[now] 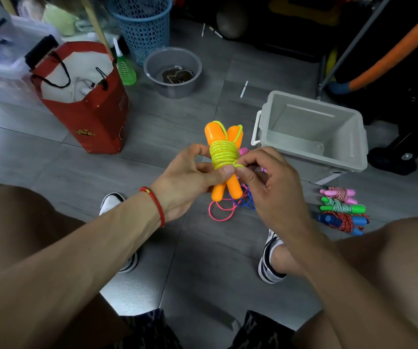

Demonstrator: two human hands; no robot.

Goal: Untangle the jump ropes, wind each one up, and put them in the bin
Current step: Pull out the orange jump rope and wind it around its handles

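Above the floor (pixel 190 248), between my knees, I hold the yellow rope (pixel 221 153), nearly all wound round its orange handles (pixel 228 187). My left hand (pixel 190 175) grips the bundle; my right hand (pixel 273 187) pinches the last loop with curled fingers. Three wound ropes (pixel 342 212) lie beside the grey bin (pixel 311 132), none inside. Pink and blue cords (pixel 230 206) wait, tangled, below.

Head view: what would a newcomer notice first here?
The orange-handled rope, wound in yellow-green cord, held mid-frame by both hands: left hand, right hand. Right of it stands the empty grey bin; three wound ropes lie on the floor below it.
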